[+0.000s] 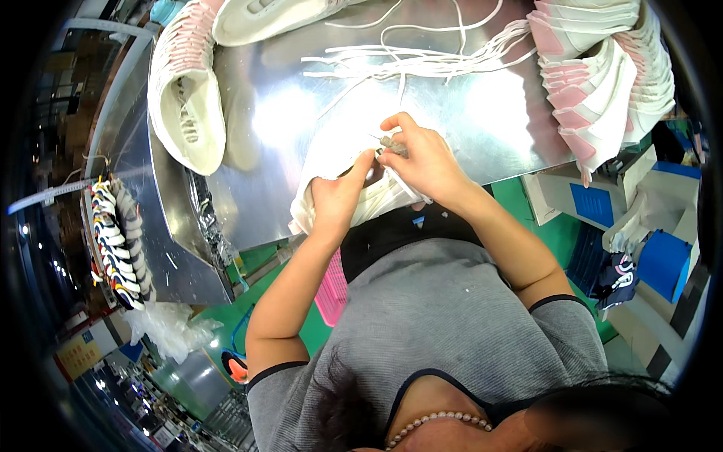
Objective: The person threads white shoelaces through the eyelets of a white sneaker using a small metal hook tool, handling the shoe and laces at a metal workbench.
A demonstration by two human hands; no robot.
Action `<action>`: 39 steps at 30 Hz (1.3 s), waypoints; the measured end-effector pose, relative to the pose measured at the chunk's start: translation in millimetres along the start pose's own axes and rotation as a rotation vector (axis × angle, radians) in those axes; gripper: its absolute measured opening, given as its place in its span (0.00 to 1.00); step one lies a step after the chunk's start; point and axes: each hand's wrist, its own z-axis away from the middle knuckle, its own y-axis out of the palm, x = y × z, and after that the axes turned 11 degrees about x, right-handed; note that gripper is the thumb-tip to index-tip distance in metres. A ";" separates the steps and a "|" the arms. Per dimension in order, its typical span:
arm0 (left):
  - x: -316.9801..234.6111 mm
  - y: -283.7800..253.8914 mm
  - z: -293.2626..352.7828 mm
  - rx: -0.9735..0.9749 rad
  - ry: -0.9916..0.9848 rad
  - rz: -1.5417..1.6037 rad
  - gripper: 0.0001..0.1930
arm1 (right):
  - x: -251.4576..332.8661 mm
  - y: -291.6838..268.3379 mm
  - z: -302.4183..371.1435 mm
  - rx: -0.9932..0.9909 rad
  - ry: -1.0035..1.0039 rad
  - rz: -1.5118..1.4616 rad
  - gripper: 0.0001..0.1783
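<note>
My left hand [337, 192] grips a white shoe upper [325, 160] at the near edge of the metal table, its thumb pressed toward the opening. Between the fingers of my right hand [431, 160] is a small awl-like hand tool [395, 146] with a short tan handle. Its thin tip points left over the upper, close to my left thumb. A white lace strand hangs below my right hand along the upper. The fingers partly cover the spot where tool and upper meet.
White laces [422, 60] lie loose across the shiny metal table [279, 181]. Stacked pink-and-white shoe uppers [595, 98] stand at the right edge, and another nested stack [188, 113] lies at the left. A pink basket [330, 290] is below the table; grey bins with blue panels [591, 203] stand right.
</note>
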 end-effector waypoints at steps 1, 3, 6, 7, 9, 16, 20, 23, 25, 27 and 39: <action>1.3 0.9 0.3 -0.008 -0.009 0.001 0.15 | 1.5 -2.0 2.8 0.011 0.003 -0.003 0.19; 2.7 2.2 0.9 0.003 0.079 -0.058 0.15 | -1.2 -7.1 10.7 0.021 -0.102 -0.116 0.19; 3.3 2.4 3.2 -0.024 0.210 -0.109 0.13 | -2.0 -16.7 25.0 -0.047 -0.238 -0.079 0.13; 2.8 2.4 3.4 -0.018 0.212 -0.107 0.13 | -1.1 -20.7 27.2 -0.043 -0.247 -0.035 0.11; 2.3 2.1 5.5 -0.018 0.146 -0.026 0.13 | -2.4 -23.1 26.6 -0.036 -0.265 0.005 0.10; -1.0 6.0 13.5 0.018 0.204 -0.100 0.11 | -0.5 -23.6 19.7 0.008 -0.260 0.262 0.05; -4.0 1.2 14.2 0.024 0.206 -0.097 0.10 | -5.0 -26.6 22.4 0.131 -0.116 -0.141 0.05; -7.1 2.5 15.4 0.034 0.179 -0.113 0.10 | -12.0 -21.3 20.7 0.012 -0.320 -0.082 0.07; -8.0 4.3 16.6 0.036 0.194 -0.131 0.10 | -7.3 -23.7 20.3 0.077 -0.236 0.005 0.07; -9.1 6.2 18.4 0.034 0.225 -0.152 0.10 | 0.1 -24.9 16.9 0.102 -0.190 0.128 0.06; -11.9 -33.9 1.7 0.424 -0.200 0.037 0.08 | 17.4 -60.8 -7.7 -0.037 -0.118 -0.040 0.10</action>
